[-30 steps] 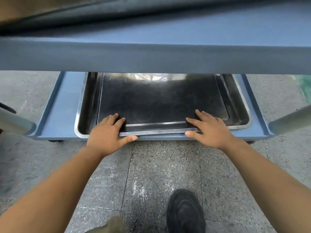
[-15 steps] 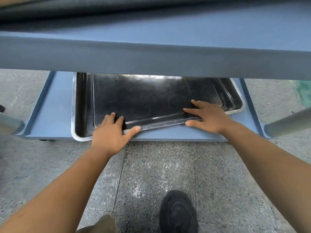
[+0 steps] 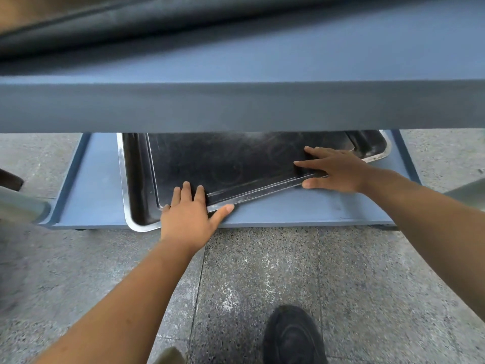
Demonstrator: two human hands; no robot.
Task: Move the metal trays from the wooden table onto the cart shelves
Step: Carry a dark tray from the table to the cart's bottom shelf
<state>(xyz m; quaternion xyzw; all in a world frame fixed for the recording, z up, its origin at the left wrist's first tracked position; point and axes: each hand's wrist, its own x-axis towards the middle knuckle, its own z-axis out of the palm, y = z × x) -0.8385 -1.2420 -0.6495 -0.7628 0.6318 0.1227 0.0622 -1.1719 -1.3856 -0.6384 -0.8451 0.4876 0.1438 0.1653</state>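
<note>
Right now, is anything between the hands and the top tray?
Nothing visible: the left hand and right hand touch the top tray, lying in the larger tray on the lower shelf.

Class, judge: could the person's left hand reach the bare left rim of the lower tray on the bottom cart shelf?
Probably yes. The left hand rests on the trays' near edge; the lower tray shows its left rim uncovered beside it, the upper shelf overhanging only farther back.
</note>
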